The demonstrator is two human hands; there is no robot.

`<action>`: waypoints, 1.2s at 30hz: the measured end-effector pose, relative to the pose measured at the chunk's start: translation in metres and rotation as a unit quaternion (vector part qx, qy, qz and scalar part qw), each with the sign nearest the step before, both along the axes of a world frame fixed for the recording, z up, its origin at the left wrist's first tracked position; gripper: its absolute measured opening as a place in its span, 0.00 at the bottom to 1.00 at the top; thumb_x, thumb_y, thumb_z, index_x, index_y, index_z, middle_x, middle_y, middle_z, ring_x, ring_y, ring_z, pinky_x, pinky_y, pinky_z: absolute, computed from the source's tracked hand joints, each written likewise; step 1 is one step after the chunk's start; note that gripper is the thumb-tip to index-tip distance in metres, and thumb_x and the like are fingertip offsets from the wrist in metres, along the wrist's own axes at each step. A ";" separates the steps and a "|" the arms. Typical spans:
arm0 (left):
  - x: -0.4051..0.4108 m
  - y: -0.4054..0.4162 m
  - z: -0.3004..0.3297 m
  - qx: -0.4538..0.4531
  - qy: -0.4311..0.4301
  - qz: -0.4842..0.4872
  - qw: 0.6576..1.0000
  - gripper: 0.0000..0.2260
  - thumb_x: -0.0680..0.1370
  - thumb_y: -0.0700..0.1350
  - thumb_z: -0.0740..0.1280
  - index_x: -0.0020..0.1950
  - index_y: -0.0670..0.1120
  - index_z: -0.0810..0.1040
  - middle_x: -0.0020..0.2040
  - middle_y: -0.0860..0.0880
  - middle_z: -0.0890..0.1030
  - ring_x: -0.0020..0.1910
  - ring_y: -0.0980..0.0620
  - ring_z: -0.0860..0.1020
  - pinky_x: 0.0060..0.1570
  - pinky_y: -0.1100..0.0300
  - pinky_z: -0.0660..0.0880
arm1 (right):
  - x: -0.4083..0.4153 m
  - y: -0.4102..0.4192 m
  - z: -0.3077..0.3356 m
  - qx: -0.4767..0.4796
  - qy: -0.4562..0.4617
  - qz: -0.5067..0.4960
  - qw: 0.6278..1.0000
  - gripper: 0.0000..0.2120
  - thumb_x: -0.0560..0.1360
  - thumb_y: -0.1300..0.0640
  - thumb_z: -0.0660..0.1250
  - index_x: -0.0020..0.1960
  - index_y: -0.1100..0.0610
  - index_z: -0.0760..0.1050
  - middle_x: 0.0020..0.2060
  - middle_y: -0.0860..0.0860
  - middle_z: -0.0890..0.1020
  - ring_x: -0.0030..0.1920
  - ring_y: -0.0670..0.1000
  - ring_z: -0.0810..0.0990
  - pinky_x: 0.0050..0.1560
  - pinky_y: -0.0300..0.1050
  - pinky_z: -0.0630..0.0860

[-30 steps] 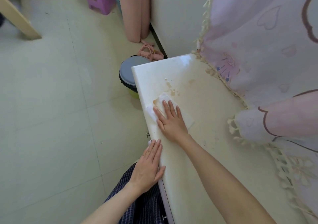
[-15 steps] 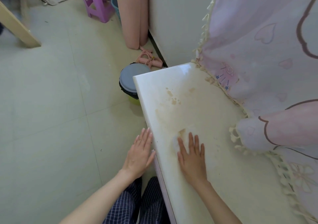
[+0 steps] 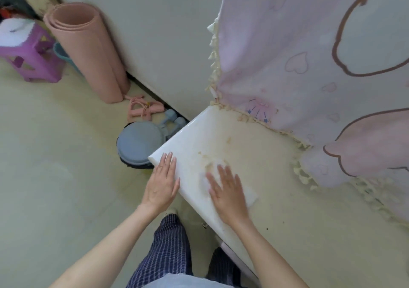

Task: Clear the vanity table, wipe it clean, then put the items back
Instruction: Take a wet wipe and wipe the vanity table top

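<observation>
So this is the wiping step, no question. The tabletop (image 3: 287, 210) has nothing on it except the cloth, so clearing looks done and nothing's gone back yet.

Starting nearest: checked trousers (image 3: 170, 250) at 6 o'clock, both forearms reaching up from there. The right hand (image 3: 228, 192) lies flat, fingers straight and a bit spread, palm down on a white wipe (image 3: 251, 195) near the table's front edge, just right of centre. Only a corner of the wipe peeks out at the hand's 3 o'clock side. The left hand (image 3: 162, 183) is flat too, fingers together, holding nothing, resting against the table's corner edge at about 9 o'clock from the right one, like it's bracing.

Just past the right fingertips there's a brownish stain (image 3: 208, 162), with more faint marks toward 12 o'clock. I'd guess the next move needs firm pressure pushed forward over that patch, probably repeated.

Further out: grey bin lid (image 3: 139, 146) on the floor at 10 o'clock, a rolled pink mat (image 3: 88, 53) beyond, and a fringed pink curtain (image 3: 309, 66) hanging over the table's back at 1 o'clock.
</observation>
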State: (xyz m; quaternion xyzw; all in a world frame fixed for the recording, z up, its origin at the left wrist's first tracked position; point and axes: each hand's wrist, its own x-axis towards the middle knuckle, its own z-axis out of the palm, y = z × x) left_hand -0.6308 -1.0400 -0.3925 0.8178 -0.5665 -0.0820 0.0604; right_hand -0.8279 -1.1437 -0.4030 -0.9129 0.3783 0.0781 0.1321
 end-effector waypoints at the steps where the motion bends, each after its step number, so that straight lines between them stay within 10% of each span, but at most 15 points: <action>1: 0.009 -0.004 0.000 -0.002 0.001 -0.024 1.000 0.26 0.79 0.50 0.49 0.70 0.33 0.64 0.70 0.37 0.66 0.71 0.41 0.63 0.67 0.46 0.60 | -0.012 -0.006 0.001 -0.007 0.008 -0.057 0.998 0.24 0.79 0.44 0.42 0.74 0.43 0.54 0.75 0.52 0.52 0.75 0.56 0.49 0.72 0.53 0.44; 7: 0.040 -0.018 -0.006 0.030 0.030 -0.140 0.989 0.28 0.82 0.53 0.40 0.70 0.34 0.64 0.71 0.38 0.65 0.70 0.41 0.63 0.69 0.52 0.52 | -0.043 0.016 0.012 0.050 0.067 -0.226 0.970 0.26 0.74 0.39 0.26 0.72 0.41 0.31 0.74 0.52 0.35 0.71 0.50 0.28 0.72 0.52 0.33; 14: 0.050 -0.015 -0.014 0.038 0.047 -0.161 0.985 0.27 0.82 0.53 0.42 0.72 0.36 0.61 0.73 0.40 0.61 0.75 0.49 0.44 0.71 0.56 0.45 | 0.077 0.024 0.007 0.021 0.030 -0.140 0.989 0.23 0.80 0.45 0.43 0.74 0.44 0.54 0.74 0.57 0.58 0.75 0.57 0.47 0.71 0.56 0.44; 25: 0.052 -0.013 -0.015 0.027 0.062 -0.164 0.984 0.26 0.81 0.52 0.48 0.73 0.38 0.58 0.74 0.41 0.59 0.75 0.47 0.49 0.71 0.56 0.44 | 0.014 -0.047 0.009 0.013 0.043 -0.247 0.968 0.27 0.75 0.41 0.31 0.74 0.41 0.41 0.76 0.49 0.44 0.75 0.51 0.38 0.72 0.53 0.37; 36: 0.053 -0.012 -0.015 0.019 0.060 -0.168 0.984 0.25 0.80 0.51 0.50 0.73 0.39 0.60 0.74 0.42 0.60 0.75 0.47 0.51 0.72 0.57 0.45 | 0.092 -0.110 0.006 0.023 0.044 -0.286 0.957 0.24 0.81 0.46 0.43 0.75 0.44 0.43 0.76 0.53 0.42 0.74 0.56 0.37 0.71 0.58 0.36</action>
